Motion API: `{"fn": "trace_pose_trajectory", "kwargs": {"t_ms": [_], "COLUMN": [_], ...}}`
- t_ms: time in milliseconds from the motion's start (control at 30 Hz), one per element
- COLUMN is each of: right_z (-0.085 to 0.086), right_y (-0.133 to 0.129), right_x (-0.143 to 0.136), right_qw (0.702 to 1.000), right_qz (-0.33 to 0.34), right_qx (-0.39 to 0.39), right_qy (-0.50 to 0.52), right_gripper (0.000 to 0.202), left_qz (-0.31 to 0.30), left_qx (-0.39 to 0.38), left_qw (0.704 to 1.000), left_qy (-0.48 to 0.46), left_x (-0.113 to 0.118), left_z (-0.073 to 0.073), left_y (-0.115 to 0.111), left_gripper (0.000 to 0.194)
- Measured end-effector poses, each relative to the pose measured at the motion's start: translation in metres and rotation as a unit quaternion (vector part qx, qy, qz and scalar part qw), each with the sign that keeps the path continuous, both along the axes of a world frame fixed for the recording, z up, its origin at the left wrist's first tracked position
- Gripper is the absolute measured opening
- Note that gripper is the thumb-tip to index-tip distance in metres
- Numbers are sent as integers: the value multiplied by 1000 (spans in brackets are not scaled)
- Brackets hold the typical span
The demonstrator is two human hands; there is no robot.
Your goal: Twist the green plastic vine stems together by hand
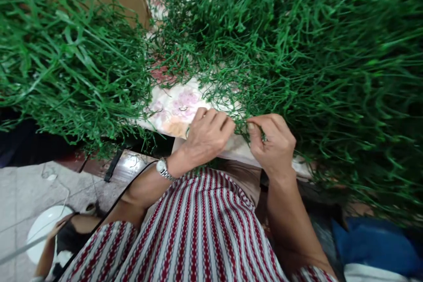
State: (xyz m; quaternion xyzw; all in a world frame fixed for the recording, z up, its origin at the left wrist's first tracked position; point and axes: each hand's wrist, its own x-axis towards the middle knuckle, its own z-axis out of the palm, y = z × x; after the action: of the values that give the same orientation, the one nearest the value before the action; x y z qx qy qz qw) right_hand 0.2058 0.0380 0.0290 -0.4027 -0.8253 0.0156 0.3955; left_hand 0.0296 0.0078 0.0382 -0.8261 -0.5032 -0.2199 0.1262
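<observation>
Green plant stems lie in two thick, tangled heaps, thin, many-branched and tipped with small forked ends. The larger heap (330, 53) spreads across the far middle and the whole right side, its stems running in many directions and darkening toward the right edge. The smaller heap (72, 66) sits at the left, some broader, paler strands arching over it and loose ends drooping past the near edge. Sparser strands (224, 92) trail from the larger heap over a pale floral cloth (185, 103). Fine green bits show between the two hands, though whether the fingertips grip any is hard to tell.
</observation>
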Motion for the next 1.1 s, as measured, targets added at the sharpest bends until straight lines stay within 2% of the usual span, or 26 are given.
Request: {"fn": "trace_pose_trajectory", "kwargs": {"t_ms": [133, 267, 467, 633, 833, 1100], "right_z": [-9, -12, -16, -17, -17, -20], "right_y": [2, 2, 5, 5, 5, 4], "right_x": [6, 9, 10, 8, 5, 4], "right_qw": [999, 997, 994, 993, 986, 985], "right_qz": [-17, -25, -23, -20, -24, -25], "right_qx": [5, 34, 71, 80, 121, 116], "right_qy": [-45, -58, -76, -90, -115, -126], "right_gripper": [11, 15, 22, 20, 8, 10], "left_qz": [-60, -90, -111, -129, -133, -141], "left_qx": [14, 10, -23, -15, 1, 17], "left_qw": [997, 995, 993, 991, 991, 990], "left_qy": [42, 34, -14, -34, 13, 12], "left_x": [8, 12, 12, 13, 13, 13], "left_z": [3, 7, 7, 5, 4, 0], "left_y": [7, 9, 10, 9, 9, 8], "left_gripper": [29, 33, 33, 31, 35, 34]}}
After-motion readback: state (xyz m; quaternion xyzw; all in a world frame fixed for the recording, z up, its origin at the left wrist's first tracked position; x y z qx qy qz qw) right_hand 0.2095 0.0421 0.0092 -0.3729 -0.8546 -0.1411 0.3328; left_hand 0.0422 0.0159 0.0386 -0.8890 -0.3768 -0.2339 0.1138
